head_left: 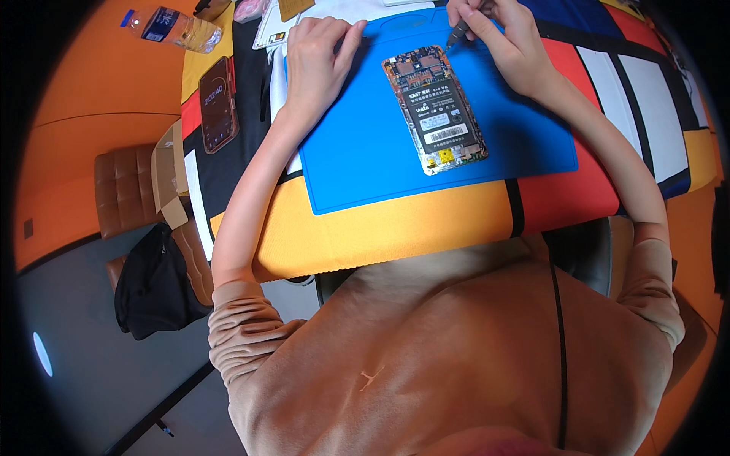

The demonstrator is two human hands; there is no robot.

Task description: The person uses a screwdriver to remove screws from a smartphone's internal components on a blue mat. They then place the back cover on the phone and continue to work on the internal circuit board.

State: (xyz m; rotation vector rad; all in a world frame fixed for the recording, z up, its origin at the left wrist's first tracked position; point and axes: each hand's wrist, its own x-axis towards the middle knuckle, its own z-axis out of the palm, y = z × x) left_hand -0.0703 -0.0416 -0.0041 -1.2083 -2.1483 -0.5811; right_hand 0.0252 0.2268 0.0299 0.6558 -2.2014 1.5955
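An opened phone [437, 114], its back off to show a circuit board and a black battery, lies tilted on a blue mat [350, 175]. My right hand [509, 45] grips a slim dark pen-like tool [457, 34], whose tip is at or just above the phone's upper right corner; I cannot tell whether they touch. My left hand [319, 72] rests at the mat's upper left, left of the phone, with its fingers curled; whatever is under the fingertips, if anything, is hidden.
A phone with a lit screen [218, 106], a water bottle [175, 26] and white items [270, 26] are on the patterned tablecloth [380, 235]. Beyond the left edge are an open cardboard box [167, 175] and a brown chair [125, 190] with black fabric [152, 281].
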